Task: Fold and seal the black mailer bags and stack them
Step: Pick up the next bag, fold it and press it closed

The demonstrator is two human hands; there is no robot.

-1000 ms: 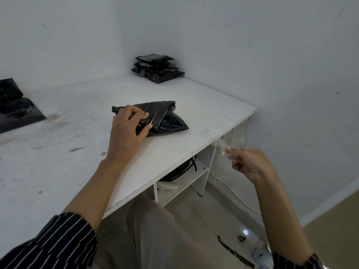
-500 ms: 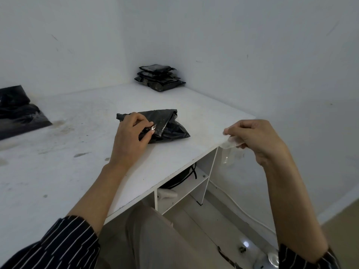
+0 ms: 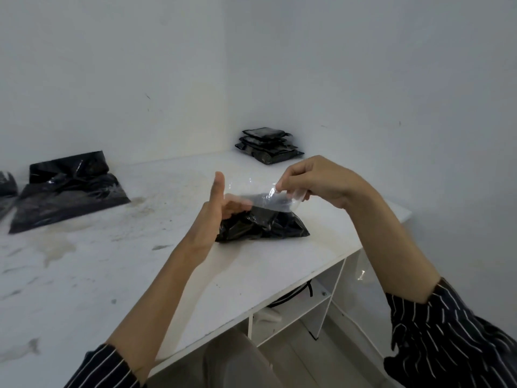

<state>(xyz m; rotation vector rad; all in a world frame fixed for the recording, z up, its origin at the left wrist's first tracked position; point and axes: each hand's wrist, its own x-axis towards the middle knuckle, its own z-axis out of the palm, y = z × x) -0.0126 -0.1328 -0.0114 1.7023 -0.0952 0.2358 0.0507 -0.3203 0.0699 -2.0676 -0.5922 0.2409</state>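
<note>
A folded black mailer bag lies on the white table near its right edge. Above it, my right hand pinches one end of a strip of clear tape. The strip stretches left to my left hand, whose thumb points up and whose blurred fingers touch the strip's other end. Both hands hover just over the bag. A stack of sealed black bags sits in the far corner.
Flat unfolded black mailer bags lie at the table's far left against the wall. Walls close the table at the back and right. Under the table is a white shelf with a black cable.
My right hand rose from beside the table edge and brought the tape over the bag. My left hand let go of the bag and lifted to the tape's other end.
</note>
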